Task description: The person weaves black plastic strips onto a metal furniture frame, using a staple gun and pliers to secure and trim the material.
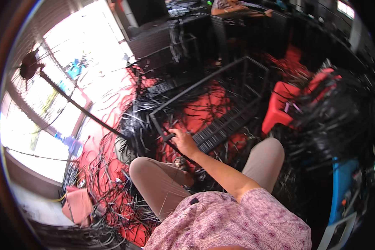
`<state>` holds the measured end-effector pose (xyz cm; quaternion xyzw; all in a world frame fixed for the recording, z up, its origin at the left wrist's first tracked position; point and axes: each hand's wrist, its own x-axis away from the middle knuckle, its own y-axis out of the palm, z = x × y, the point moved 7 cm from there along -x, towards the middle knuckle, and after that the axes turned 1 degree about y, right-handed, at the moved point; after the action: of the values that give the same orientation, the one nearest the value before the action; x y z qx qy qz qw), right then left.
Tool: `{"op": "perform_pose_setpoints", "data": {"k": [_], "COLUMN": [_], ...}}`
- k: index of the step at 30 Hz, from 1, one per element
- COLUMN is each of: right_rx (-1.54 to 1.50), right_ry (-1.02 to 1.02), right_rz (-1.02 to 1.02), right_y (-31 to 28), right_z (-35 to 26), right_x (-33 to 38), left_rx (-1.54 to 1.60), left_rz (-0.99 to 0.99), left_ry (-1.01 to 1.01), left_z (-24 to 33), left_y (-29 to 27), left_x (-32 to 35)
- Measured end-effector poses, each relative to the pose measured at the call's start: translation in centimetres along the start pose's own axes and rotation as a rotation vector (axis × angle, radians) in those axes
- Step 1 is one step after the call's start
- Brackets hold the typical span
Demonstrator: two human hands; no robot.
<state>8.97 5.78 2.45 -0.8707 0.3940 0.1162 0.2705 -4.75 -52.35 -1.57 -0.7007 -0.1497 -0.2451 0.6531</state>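
A black open frame of slim bars stands tilted in front of my knees, above the red floor. Along its lower near side runs a panel of black strips. My right hand reaches across to the frame's near left corner, its fingers closed round a bar there. Blur hides exactly how the fingertips sit. My left hand is out of view.
Loose black strips litter the red floor, with a large heap at right beside a red plastic stool. A fan on a pole, a water bottle and a pink bag are left. Another person's arm shows at the back.
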Motion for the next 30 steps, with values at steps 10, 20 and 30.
{"op": "perform_pose_setpoints", "data": {"k": [10,20,30], "right_rx": [-0.323,-0.760,-0.832], "right_ry": [0.163,0.336,0.382], "right_rz": [0.081,0.068,0.013], "right_y": [-0.2,0.6,0.8], "right_z": [3.2,5.4,6.7], "right_x": [2.3,2.7,1.5], "left_rx": [0.636,0.362,0.482], "left_rz": [0.490,0.683,0.396], "left_ry": [1.077,1.362,1.441], "left_z": [38.9,51.4,54.2], "left_y": [-8.5,-8.6,-9.6], "left_x": [10.7,3.9,-0.1]}}
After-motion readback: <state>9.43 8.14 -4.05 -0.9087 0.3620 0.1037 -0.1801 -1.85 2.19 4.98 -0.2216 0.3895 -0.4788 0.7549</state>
